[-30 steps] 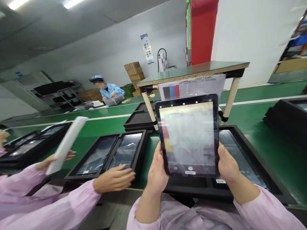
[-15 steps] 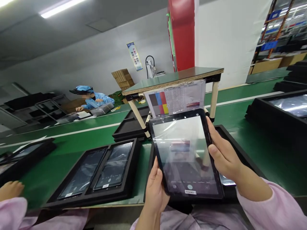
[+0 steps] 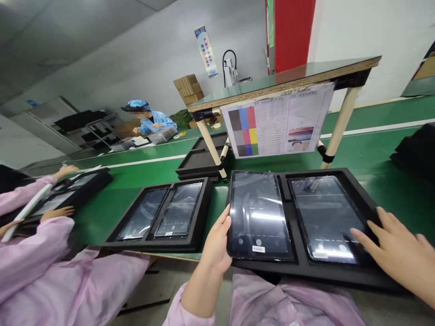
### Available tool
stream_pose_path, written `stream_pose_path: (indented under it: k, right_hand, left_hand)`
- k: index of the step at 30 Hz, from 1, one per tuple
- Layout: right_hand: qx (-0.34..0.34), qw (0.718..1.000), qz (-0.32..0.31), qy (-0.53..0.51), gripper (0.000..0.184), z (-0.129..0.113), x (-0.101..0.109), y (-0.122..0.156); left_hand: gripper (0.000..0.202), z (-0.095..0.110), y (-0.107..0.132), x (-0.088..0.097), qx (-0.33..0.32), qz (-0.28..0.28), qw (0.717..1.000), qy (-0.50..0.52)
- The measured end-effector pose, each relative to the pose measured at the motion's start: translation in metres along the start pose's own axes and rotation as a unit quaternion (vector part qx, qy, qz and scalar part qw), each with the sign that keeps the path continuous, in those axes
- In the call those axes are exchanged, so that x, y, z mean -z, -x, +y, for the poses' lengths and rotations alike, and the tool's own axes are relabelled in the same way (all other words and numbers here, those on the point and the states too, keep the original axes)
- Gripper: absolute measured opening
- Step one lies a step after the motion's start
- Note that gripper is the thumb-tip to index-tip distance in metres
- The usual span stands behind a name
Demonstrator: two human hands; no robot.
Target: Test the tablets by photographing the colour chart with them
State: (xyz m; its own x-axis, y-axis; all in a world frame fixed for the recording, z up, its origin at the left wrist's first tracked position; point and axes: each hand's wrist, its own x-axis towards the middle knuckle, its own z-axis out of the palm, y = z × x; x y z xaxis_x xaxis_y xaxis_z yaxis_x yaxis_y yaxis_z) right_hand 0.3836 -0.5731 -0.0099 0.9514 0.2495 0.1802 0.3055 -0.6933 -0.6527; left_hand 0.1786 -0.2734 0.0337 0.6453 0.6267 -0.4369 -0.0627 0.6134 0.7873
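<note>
In the head view, my left hand (image 3: 216, 242) grips the left edge of a dark tablet (image 3: 258, 208). This tablet lies over the left compartment of a black foam tray (image 3: 355, 188), its left side level with the tray's edge; whether it is fully seated I cannot tell. A second tablet (image 3: 322, 210) rests in the right compartment, its screen lit with camera controls. My right hand (image 3: 396, 249) spreads over the tray's right side, fingers apart at the rim and thumb over that tablet's lower right. Both tablets carry a small white label at the bottom.
Left of me sits another foam tray (image 3: 204, 203) with two tablets. A small stand (image 3: 288, 86) with a printed sheet (image 3: 272, 122) rises behind my tray. Empty-looking black trays (image 3: 200, 158) are stacked beside it. A co-worker's sleeve (image 3: 44, 244) is at far left; another person (image 3: 152, 120) sits across.
The tablet that both hands held up has come down onto the tray. My right hand has let go of it and moved right, to the tray's right side. The view has shifted.
</note>
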Motion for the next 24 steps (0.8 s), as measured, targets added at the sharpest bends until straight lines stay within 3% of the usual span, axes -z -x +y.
stream_pose_path:
  k: [4, 7, 8, 10, 12, 14, 19, 21, 24]
  right_hand:
    - [-0.069, 0.996, 0.0, 0.059, 0.049, -0.023, -0.002, 0.007]
    - [-0.131, 0.99, 0.012, -0.052, 0.047, -0.034, 0.008, 0.007]
    - [-0.16, 0.979, 0.006, -0.13, 0.048, -0.035, 0.011, 0.007]
    - [-0.218, 0.929, -0.043, -0.297, 0.057, -0.036, 0.013, 0.006]
    - [-0.248, 0.881, -0.105, -0.389, 0.072, -0.035, 0.012, 0.001]
    - [-0.226, 0.889, -0.114, -0.381, 0.082, -0.035, 0.012, -0.006]
    - [-0.115, 0.937, -0.05, -0.326, 0.072, -0.048, 0.034, -0.012]
    - [-0.086, 0.947, -0.013, -0.309, 0.08, -0.064, 0.044, -0.007]
    - [-0.056, 0.935, 0.013, -0.349, 0.097, -0.095, 0.041, 0.007]
  left_hand:
    - [0.041, -0.005, -0.013, -0.003, 0.037, 0.012, 0.998, -0.043]
    - [0.035, -0.009, -0.016, 0.004, -0.026, 0.031, 0.994, -0.105]
    - [0.037, -0.01, -0.016, 0.007, -0.07, 0.036, 0.988, -0.135]
    - [0.046, -0.011, -0.013, 0.013, -0.164, 0.039, 0.967, -0.19]
    - [0.054, -0.012, -0.007, 0.017, -0.228, 0.013, 0.945, -0.234]
    - [0.053, -0.012, 0.0, 0.017, -0.261, -0.024, 0.925, -0.276]
    - [0.036, -0.016, 0.016, 0.009, -0.286, -0.117, 0.873, -0.377]
    - [0.041, -0.02, 0.021, 0.002, -0.279, -0.15, 0.87, -0.379]
    - [0.068, -0.028, 0.028, -0.015, -0.258, -0.199, 0.889, -0.322]
